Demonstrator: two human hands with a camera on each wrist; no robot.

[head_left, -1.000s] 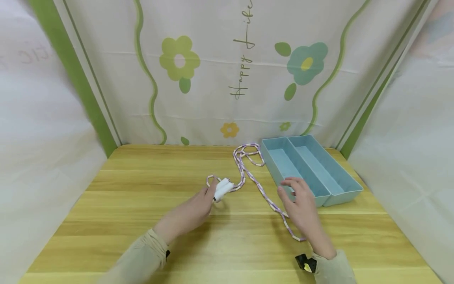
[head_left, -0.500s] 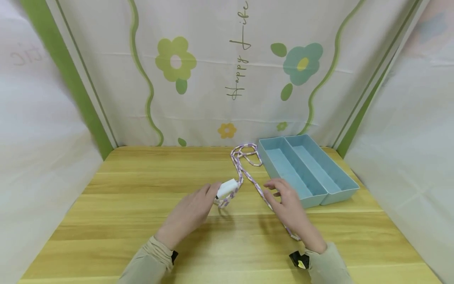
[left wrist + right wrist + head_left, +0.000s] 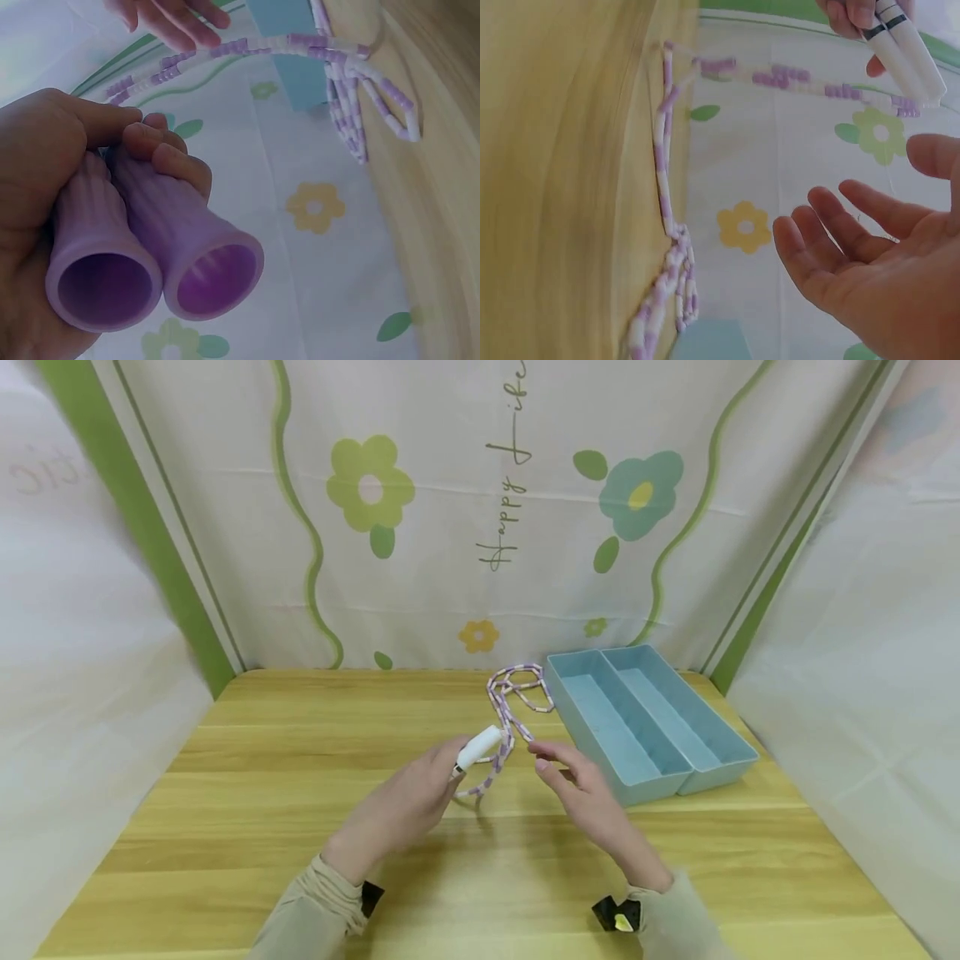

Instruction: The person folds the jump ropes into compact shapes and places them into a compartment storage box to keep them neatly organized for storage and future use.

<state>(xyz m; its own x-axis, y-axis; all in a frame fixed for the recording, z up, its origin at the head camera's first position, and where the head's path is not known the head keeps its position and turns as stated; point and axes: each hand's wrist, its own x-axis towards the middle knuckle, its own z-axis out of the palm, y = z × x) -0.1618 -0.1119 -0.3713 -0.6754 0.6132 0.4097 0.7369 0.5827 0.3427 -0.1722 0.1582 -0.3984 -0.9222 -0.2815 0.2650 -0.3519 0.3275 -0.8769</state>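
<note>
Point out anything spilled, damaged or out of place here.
Nothing looks spilled or visibly damaged. The beaded rope looks untidy: it crosses over itself in loose loops beside the blue container, while the left hand grips its two handles. The "Happy Life" lettering also looks odd, since it runs sideways up the backdrop.

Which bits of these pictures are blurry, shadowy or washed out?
Head view: mostly clear, soft shadows on the table near the left hand and right hand; left wrist view: hazy, upper left corner washed out, the left hollow end of the purple handles darker inside than the right; right wrist view: parts of the beaded rope smeared.
</note>
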